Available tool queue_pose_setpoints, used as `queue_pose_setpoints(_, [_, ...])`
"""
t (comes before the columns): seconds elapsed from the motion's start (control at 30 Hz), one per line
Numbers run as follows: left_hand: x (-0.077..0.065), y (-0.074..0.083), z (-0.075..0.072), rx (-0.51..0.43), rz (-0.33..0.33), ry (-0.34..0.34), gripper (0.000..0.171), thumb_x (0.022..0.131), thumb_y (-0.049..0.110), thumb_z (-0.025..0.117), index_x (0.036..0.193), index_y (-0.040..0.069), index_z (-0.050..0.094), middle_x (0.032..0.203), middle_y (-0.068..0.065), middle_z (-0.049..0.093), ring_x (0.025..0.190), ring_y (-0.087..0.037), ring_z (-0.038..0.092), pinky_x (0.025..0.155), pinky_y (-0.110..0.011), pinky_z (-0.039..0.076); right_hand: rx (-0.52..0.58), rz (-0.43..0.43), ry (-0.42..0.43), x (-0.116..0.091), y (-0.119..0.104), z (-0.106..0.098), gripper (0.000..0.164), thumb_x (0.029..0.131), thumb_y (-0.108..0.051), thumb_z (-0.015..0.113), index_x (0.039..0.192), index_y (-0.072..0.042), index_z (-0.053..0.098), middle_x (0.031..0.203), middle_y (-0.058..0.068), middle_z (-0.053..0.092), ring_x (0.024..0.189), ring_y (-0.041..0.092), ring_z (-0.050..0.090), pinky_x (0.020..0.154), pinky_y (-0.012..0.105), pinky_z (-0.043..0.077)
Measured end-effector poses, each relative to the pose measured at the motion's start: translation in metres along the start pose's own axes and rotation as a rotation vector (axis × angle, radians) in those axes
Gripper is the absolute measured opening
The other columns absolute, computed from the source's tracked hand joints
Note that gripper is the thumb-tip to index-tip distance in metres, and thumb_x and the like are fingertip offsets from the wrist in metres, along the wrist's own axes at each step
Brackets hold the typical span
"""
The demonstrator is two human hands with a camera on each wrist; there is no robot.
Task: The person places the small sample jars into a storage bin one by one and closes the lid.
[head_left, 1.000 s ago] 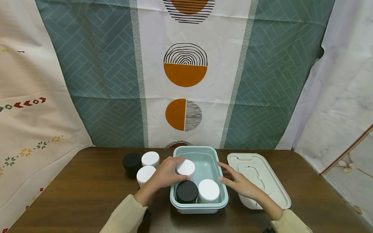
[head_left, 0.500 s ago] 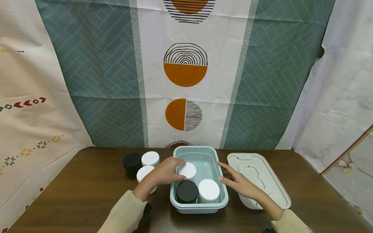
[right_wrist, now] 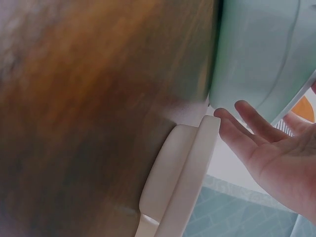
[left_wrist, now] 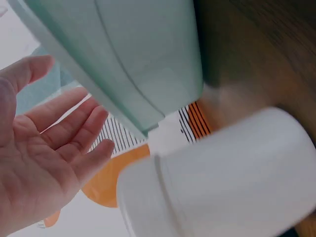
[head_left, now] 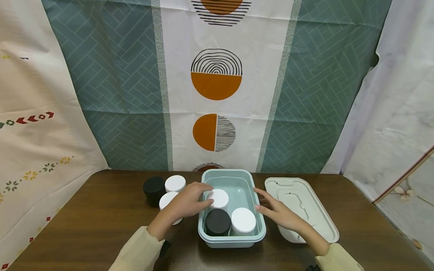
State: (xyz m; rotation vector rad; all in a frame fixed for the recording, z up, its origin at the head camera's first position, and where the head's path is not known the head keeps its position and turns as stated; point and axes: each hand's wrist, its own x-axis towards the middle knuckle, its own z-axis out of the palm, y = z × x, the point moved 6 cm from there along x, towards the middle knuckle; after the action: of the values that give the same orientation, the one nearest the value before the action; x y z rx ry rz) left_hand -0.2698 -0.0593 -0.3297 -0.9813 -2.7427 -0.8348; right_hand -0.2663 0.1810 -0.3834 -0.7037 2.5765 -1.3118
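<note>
We see a white jar in a pale-blue tub just beside the left grip, spread and empty; the right grip, also empty, spreads beside the tub.

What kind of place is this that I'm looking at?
Probably an indoor spot set up for tabletop work, though I can't tell which room. Patterned cloth hangs behind a dark wooden table, and a light blue tub stands on it.
</note>
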Motion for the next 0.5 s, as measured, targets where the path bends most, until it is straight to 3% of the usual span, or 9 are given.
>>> queue_pose_setpoints(0.23, [-0.023,-0.009,-0.021,-0.061,-0.044,0.122,0.038,0.082,0.015,0.067,0.116,-0.001,0.06,0.115,-0.011,0.061,0.108,-0.027,0.055,0.089,-0.044,0.045,0.008,-0.005,-0.005,0.0,0.0,0.0,0.058,0.094,-0.028,0.049,0.143,-0.012,0.024,0.129,0.023,0.046,0.115,0.038,0.047,0.085,0.051,0.045])
queue_pose_setpoints(0.5, [-0.053,-0.034,-0.039,-0.086,-0.194,0.247,0.042,0.079,0.02,0.07,0.116,0.003,0.061,0.112,-0.011,0.063,0.107,-0.028,0.056,0.086,-0.047,0.045,-0.007,0.014,0.002,0.001,0.002,0.0,0.058,0.094,-0.029,0.049,0.143,-0.013,0.024,0.129,0.023,0.045,0.115,0.039,0.046,0.083,0.051,0.045])
